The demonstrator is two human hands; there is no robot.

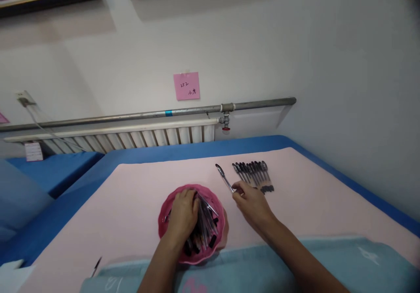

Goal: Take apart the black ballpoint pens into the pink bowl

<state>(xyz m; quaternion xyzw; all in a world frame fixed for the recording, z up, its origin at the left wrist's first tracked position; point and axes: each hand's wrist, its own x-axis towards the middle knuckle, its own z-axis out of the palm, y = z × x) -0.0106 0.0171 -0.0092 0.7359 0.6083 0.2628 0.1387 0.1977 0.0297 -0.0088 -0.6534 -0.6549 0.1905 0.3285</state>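
— What are we seeing on the left side?

— We are looking at a small dark pen-like thing (97,266) lying alone near the front edge of the pink table (131,197). Next, the left hand (183,214) is reaching forward from the bottom of the view, palm down, and is pressing into one pink bowl (164,223). Its fingers are curling over a bundle of pens (205,223) lying inside the bowl, so the hand is closing around them. We are not managing to count that bundle; the pens are overlapping too much.

— And moving right?

— The right hand (252,205) is stretching out from the lower right, forearm slanting across a light blue cloth (344,258). Its fingertips are pinching the near end of a single pen (224,178), which is pointing up and left with its dark cap away from us, just above or on the table.

— Anything further right?

— We are seeing a row of capped pens (252,172) lying side by side on the table, just beyond the right hand. We are counting about nine, though the ones at the near end are blurring together.
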